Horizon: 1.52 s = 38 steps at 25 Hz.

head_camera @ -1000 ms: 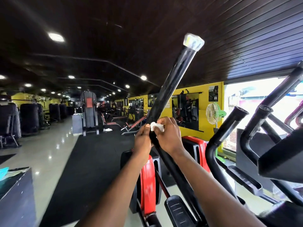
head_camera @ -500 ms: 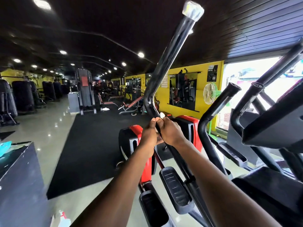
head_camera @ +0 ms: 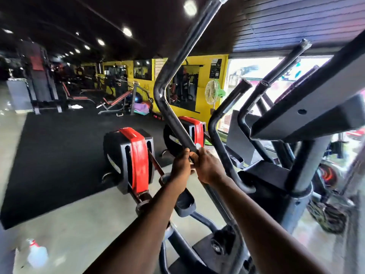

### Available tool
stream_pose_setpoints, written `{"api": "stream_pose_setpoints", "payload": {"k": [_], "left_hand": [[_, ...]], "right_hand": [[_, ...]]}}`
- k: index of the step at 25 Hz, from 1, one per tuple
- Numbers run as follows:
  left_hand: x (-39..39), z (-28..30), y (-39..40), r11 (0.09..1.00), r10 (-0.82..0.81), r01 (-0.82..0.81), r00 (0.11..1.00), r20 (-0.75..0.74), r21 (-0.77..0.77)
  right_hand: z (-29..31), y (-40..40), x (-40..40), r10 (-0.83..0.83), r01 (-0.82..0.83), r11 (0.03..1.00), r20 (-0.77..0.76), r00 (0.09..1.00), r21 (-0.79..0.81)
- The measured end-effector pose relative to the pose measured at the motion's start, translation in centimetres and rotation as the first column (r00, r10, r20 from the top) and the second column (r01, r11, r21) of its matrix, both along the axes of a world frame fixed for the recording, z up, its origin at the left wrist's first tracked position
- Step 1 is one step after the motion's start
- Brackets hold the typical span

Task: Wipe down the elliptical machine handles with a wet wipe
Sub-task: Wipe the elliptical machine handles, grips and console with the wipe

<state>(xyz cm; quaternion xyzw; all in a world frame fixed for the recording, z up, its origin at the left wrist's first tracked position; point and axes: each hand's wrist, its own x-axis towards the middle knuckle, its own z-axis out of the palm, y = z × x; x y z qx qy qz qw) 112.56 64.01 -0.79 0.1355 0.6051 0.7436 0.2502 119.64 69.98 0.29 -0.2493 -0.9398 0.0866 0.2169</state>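
While gripping the handle, both hands meet.

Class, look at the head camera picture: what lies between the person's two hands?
In the head view, the black elliptical handle bar runs between the left hand and right hand; both grip it. A bit of white wipe shows at the right fingertips.
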Motion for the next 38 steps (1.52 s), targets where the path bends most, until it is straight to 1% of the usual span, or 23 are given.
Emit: {"api": "stream_pose_setpoints", "payload": {"k": [1,2,4,6,8,10,11,12,13,14,15,16,18,21,22,25,27,29,31,32,34,36,38], "left_hand": [[0.7,-0.5,-0.1,0.999,-0.039,0.039,0.999,0.017,0.004],[1.3,-1.1,-0.1,0.998,-0.066,0.066,0.998,0.024,0.01],[2.7,-1.8,-0.6,0.995,-0.096,0.095,0.995,0.016,0.026],[3.4,-2.6,-1.1,0.991,-0.126,0.127,0.992,-0.004,0.037],[3.4,-2.7,-1.6,0.991,-0.128,0.129,0.992,-0.018,0.045],[2.7,-2.9,-2.5,0.995,-0.086,0.085,0.996,0.012,0.061],[2.2,-2.9,-2.9,0.997,-0.044,0.041,0.998,0.048,0.069],[1.4,-3.2,-3.3,0.997,0.0,-0.007,0.995,0.095,0.081],[0.7,-3.4,-3.7,0.996,0.02,-0.032,0.991,0.135,0.086],[-0.2,-3.6,-4.2,0.995,0.029,-0.044,0.986,0.165,0.085],[-1.3,-4.1,-4.6,0.997,0.03,-0.04,0.985,0.168,0.06],[-2.3,-4.3,-5.1,0.998,0.035,-0.042,0.987,0.157,0.037],[-4.5,-4.3,-5.8,0.999,0.037,-0.04,0.992,0.121,0.019],[-7.6,-4.0,-6.4,0.997,0.074,-0.073,0.995,0.067,-0.022],[-8.8,-4.0,-6.5,0.993,0.11,-0.108,0.992,0.058,-0.039],[-12.4,-4.7,-7.2,0.969,0.242,-0.239,0.969,0.054,-0.066],[-14.8,-5.4,-7.8,0.956,0.292,-0.289,0.955,0.051,-0.05],[-18.0,-5.8,-8.7,0.932,0.362,-0.361,0.932,0.031,-0.041],[-22.2,-6.3,-9.8,0.904,0.427,-0.426,0.904,0.015,-0.045],[-24.6,-6.6,-10.3,0.896,0.444,-0.443,0.896,0.026,-0.038],[-29.4,-7.2,-11.2,0.895,0.446,-0.443,0.894,0.038,-0.057],[-34.1,-8.0,-11.9,0.898,0.437,-0.431,0.898,0.056,-0.091],[-40.2,-8.5,-13.2,0.895,0.443,-0.436,0.892,0.085,-0.089]], "right_hand": [[-0.7,0.2,0.8,-0.025,0.024,0.999,0.026,0.999,0.031],[-1.3,0.1,1.5,-0.048,0.048,0.999,0.008,0.999,0.021],[-2.0,-0.5,2.6,-0.095,0.094,0.996,-0.078,0.992,-0.009],[-2.5,-1.8,3.1,-0.182,0.186,0.983,-0.156,0.971,0.011],[-2.7,-3.6,3.6,-0.243,0.274,0.958,-0.272,0.931,0.08],[-2.6,-5.4,3.6,-0.159,0.248,0.947,-0.37,0.915,0.206],[-2.4,-6.3,3.2,-0.102,0.188,0.963,-0.384,0.917,0.193],[-2.2,-7.1,2.4,-0.093,0.128,0.989,-0.379,0.921,0.069],[-2.3,-7.6,1.3,-0.119,0.077,0.989,-0.366,0.923,-0.128],[-2.5,-7.7,0.0,-0.169,0.036,0.932,-0.343,0.924,-0.362],[-2.9,-7.7,-1.5,-0.211,-0.02,0.831,-0.348,0.914,-0.556],[-3.5,-7.6,-2.9,-0.24,-0.078,0.737,-0.368,0.898,-0.672],[-4.8,-7.1,-5.8,-0.232,-0.204,0.595,-0.41,0.882,-0.777],[-5.6,-6.4,-9.9,-0.223,-0.327,0.459,-0.464,0.857,-0.826],[-5.9,-6.0,-11.5,-0.213,-0.347,0.436,-0.469,0.857,-0.831],[-7.2,-5.1,-15.9,-0.158,-0.359,0.416,-0.455,0.876,-0.836],[-7.8,-5.3,-18.8,-0.139,-0.39,0.304,-0.446,0.884,-0.869],[-8.0,-5.9,-21.8,-0.122,-0.429,0.222,-0.461,0.879,-0.876],[-8.2,-6.9,-25.5,-0.092,-0.456,0.198,-0.48,0.872,-0.867],[-8.2,-7.5,-27.6,-0.091,-0.45,0.208,-0.475,0.875,-0.869],[-8.4,-8.5,-32.6,-0.094,-0.416,0.231,-0.445,0.89,-0.88],[-8.7,-9.5,-37.4,-0.099,-0.423,0.201,-0.448,0.888,-0.883],[-9.3,-10.8,-43.4,-0.105,-0.445,0.209,-0.472,0.875,-0.871]]}}
